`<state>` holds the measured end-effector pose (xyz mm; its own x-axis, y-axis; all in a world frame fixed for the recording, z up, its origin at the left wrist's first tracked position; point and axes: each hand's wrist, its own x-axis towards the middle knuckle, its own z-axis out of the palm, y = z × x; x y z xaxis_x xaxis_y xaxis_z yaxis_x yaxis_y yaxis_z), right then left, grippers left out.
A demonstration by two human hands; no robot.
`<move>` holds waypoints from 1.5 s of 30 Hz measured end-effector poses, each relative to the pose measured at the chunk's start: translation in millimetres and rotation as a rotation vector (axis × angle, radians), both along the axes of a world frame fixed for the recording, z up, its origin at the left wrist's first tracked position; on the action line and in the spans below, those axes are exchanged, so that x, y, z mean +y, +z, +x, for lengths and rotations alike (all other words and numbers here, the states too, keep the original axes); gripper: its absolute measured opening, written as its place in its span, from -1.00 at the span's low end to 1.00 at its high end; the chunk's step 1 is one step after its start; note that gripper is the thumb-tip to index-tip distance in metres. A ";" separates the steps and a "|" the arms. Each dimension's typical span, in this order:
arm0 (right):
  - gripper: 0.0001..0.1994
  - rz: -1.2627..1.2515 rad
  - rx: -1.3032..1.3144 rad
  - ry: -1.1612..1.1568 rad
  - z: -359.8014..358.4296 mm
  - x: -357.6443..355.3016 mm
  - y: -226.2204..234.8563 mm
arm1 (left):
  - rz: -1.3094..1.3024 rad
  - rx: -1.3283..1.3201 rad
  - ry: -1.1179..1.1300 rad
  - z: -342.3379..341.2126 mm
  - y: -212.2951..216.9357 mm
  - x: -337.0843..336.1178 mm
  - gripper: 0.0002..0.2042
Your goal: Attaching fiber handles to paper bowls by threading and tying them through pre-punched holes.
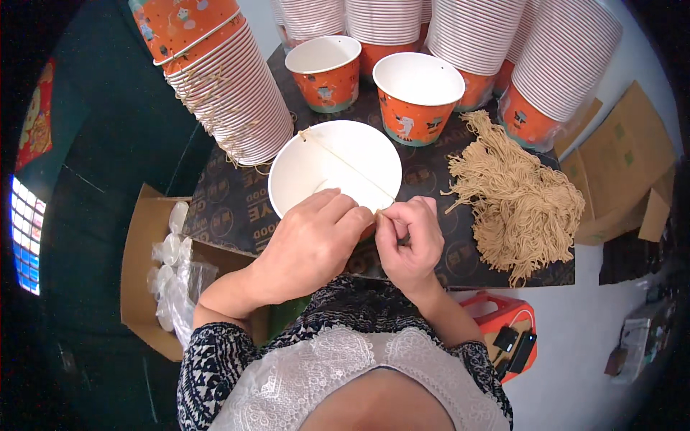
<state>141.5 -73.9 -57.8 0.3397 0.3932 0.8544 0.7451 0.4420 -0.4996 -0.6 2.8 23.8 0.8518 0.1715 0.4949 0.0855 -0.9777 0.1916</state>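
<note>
A white-lined paper bucket (302,176) stands tilted toward me at the table's near edge. Tan string (350,166) runs across its mouth from a hole on the far left rim to the near right rim. There my left hand (310,241) is closed in a pinch on the string, its knuckles over the rim. Close beside it, my right hand (411,241) pinches the string too, thumb against curled forefinger. The fingertips almost meet, and the exact string ends between them are hidden. To the right lies a heap of tan strings (528,205).
Two orange paper buckets, one (327,86) left and one (417,115) right, stand beyond. A leaning stack of buckets (230,100) with strings rises at left; wrapped stacks (560,57) line the back. A carton (140,280) of clear lids sits lower left, a red stool (521,316) lower right.
</note>
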 end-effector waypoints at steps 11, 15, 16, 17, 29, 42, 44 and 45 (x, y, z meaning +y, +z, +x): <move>-0.77 -0.045 -0.094 -0.011 3.4 -5.1 12.1 | -0.070 0.010 -0.005 -1.7 -0.1 -1.0 -0.80; -0.79 -0.065 -0.202 -0.066 4.8 -7.0 12.2 | -0.090 0.007 -0.001 -1.0 -1.0 -1.6 -0.81; -0.79 -0.065 -0.201 -0.066 5.4 -7.4 12.2 | -0.087 0.002 -0.001 -0.8 -1.9 -1.3 -0.81; -0.79 -0.059 -0.244 -0.079 5.7 -7.7 12.2 | -0.085 -0.003 0.000 -1.0 -2.4 -1.2 -0.80; -0.80 -0.124 -0.253 -0.004 9.0 -12.2 18.6 | -0.160 0.024 0.007 -2.5 -2.1 -0.2 -0.76; -0.79 -0.223 0.096 0.211 6.3 -15.8 17.7 | -0.242 -0.166 -0.029 3.5 -12.1 7.2 -0.77; -0.82 -0.229 0.152 0.242 4.9 -16.6 19.2 | -0.192 -0.138 -0.039 3.8 -13.5 8.9 -0.78; -0.85 -0.234 0.208 0.272 4.4 -16.8 19.7 | -0.192 -0.138 -0.038 4.4 -13.1 9.2 -0.78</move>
<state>145.9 -90.7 -38.1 0.3523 0.6680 0.6555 0.4894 0.4656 -0.7374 3.7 12.0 10.7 0.7859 0.2423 0.5688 0.0089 -0.9243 0.3815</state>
